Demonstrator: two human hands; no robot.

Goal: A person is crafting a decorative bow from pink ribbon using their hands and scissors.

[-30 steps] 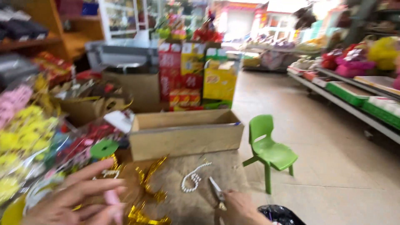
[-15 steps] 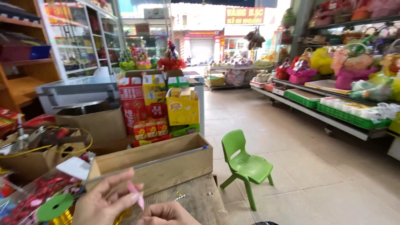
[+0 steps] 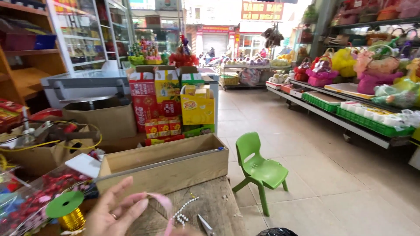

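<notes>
My left hand point(image 3: 114, 213) is at the bottom edge, its fingers pinching a pale pink ribbon point(image 3: 162, 204) that curls over and drops out of the picture. My right hand is below the frame. A short string of white beads point(image 3: 184, 209) lies on the worn wooden tabletop point(image 3: 218, 205) just right of the ribbon. The tips of a pair of scissors point(image 3: 204, 224) lie beside the beads. A green spool of gold ribbon point(image 3: 65, 210) stands left of my hand.
A long open wooden box point(image 3: 168, 165) with a metal rod across it sits behind the tabletop. Cardboard boxes and coloured cartons point(image 3: 170, 105) stack up behind it. A small green plastic chair point(image 3: 260, 168) stands on the tiled aisle, with shelves of gift baskets point(image 3: 372, 70) on the right.
The view has tilted up and the hands have slid towards the bottom edge. My right hand has dropped out of sight. The left hand still holds the pink ribbon.
</notes>
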